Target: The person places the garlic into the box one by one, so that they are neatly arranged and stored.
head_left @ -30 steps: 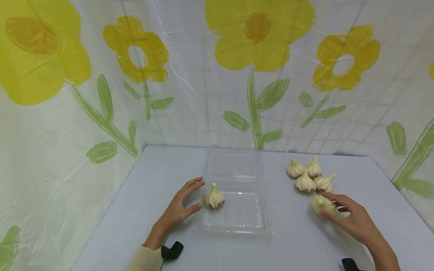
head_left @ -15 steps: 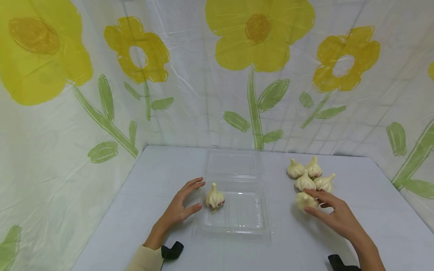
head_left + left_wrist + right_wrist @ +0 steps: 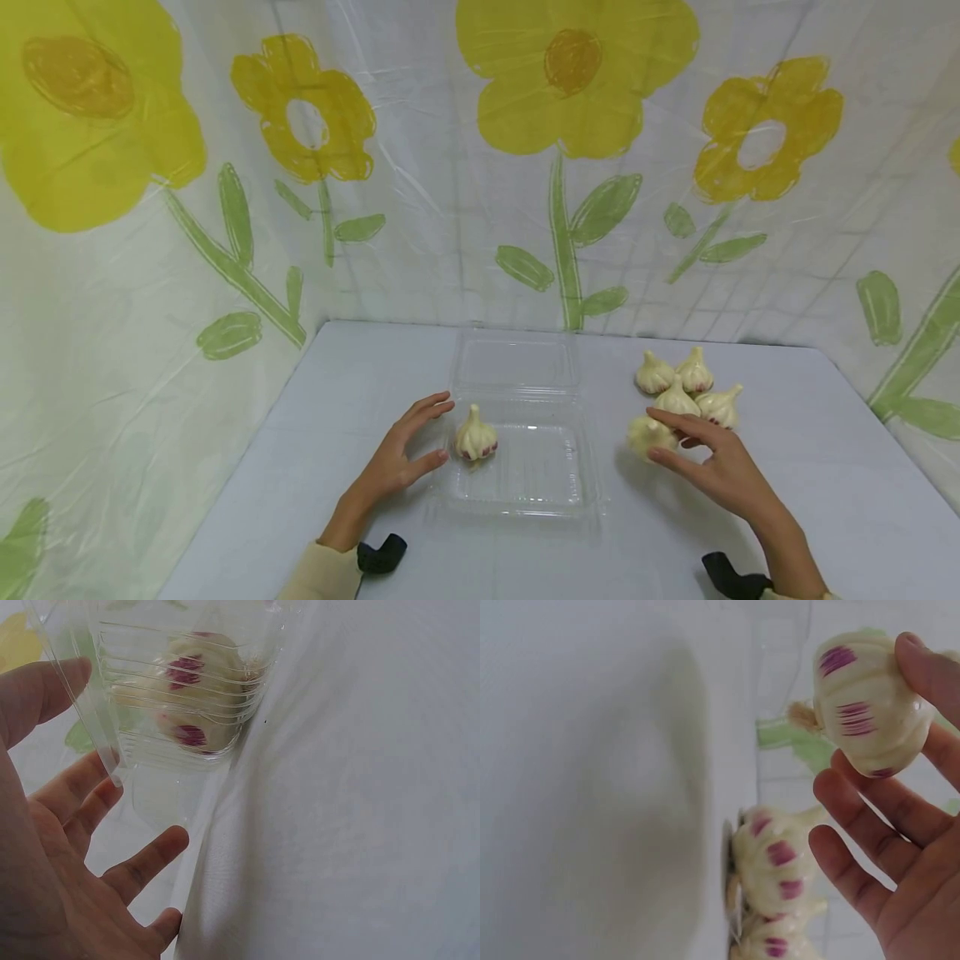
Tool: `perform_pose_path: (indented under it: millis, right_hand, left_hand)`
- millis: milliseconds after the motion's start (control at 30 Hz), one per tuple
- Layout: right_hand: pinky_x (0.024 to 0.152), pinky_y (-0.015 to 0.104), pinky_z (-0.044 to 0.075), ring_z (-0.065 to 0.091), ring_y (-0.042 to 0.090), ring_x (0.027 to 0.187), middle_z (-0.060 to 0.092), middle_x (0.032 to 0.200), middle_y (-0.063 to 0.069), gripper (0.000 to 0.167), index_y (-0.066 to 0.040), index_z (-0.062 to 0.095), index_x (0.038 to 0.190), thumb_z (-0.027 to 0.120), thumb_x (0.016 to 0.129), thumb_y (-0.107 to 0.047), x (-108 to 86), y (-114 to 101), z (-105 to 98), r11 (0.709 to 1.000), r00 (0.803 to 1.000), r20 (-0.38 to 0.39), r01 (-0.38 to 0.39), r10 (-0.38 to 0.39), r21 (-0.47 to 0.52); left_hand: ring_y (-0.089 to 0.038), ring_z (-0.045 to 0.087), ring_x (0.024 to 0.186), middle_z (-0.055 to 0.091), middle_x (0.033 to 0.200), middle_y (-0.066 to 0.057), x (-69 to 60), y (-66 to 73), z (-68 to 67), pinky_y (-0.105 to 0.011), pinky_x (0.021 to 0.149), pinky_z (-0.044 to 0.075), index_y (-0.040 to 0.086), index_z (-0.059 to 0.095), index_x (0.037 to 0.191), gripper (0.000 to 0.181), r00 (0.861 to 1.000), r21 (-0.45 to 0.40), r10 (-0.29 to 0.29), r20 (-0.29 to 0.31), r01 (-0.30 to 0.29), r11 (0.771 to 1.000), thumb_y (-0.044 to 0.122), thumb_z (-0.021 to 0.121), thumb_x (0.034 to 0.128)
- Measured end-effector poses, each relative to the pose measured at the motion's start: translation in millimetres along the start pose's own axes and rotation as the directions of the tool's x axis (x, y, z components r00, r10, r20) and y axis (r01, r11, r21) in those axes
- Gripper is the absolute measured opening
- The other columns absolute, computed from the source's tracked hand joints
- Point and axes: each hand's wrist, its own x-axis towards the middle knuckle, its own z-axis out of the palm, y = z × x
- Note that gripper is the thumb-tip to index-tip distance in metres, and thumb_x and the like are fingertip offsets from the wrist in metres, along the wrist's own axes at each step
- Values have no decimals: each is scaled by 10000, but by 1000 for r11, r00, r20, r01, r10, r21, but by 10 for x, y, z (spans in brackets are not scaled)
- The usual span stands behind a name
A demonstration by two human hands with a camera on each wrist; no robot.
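Note:
My right hand [image 3: 716, 467] pinches a garlic bulb [image 3: 651, 437] between thumb and fingers, held above the table in front of a cluster of several garlic bulbs [image 3: 718, 407]. In the right wrist view the held bulb [image 3: 870, 705] shows purple streaks and a tan root tuft. A clear plastic box [image 3: 536, 510] lies with its lid [image 3: 516, 367] folded back, away from me. One garlic bulb [image 3: 475, 435] stands upright in the box's left part. At the box's left side my left hand [image 3: 401, 454] has its fingers spread, touching the wall in the left wrist view.
A white-covered table [image 3: 360, 358] carries everything. Behind it hangs a pale sheet [image 3: 420, 275] printed with yellow flowers. Black wrist mounts [image 3: 381, 554] stick out near the forearms. Between box and cluster runs a strip of bare table.
My right hand has moved left with the garlic bulb, from in front of the cluster's right side to its left front. The left hand and the box have stayed in place.

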Motion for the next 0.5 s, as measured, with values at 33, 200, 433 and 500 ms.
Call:
perform_pose_path:
  millis: [33,200,433,500]
  right_hand:
    - [810,234,534,587,-44,952,713,1254,-88,514,-260,663,1364,815,876,-222,15,-11,11,1000,1000,1,3,-3,4]
    - [815,268,547,600,-37,966,719,1270,-16,513,-283,657,1366,812,880,-228,88,-84,74,999,1000,1,10,-10,31]
    - [830,326,558,604,-19,1000,693,1332,-5,533,-291,643,1380,811,880,-217,169,-186,188,996,1000,8,28,-28,84]
    - [831,320,555,605,-9,1000,696,1326,-10,537,-287,646,1378,815,875,-204,192,-222,226,994,999,2,41,-41,103]
  left_hand:
    - [-374,393,1475,440,1569,-193,1,0,1,-733,1093,326,28,528,1454,604,1000,-1,-1,0,1,1000,154,711,893]
    - [-376,387,1479,438,1574,-183,0,-9,7,-741,1095,318,51,529,1461,605,1000,-4,-7,2,7,1000,150,707,891]
    - [-365,393,1477,443,1581,-144,1,-42,13,-733,1095,325,87,533,1466,604,1000,1,-1,-2,1,1000,167,710,894]
    - [-361,392,1478,442,1586,-115,1,-45,11,-730,1097,325,122,532,1473,609,1000,1,-3,-2,3,1000,161,711,892]
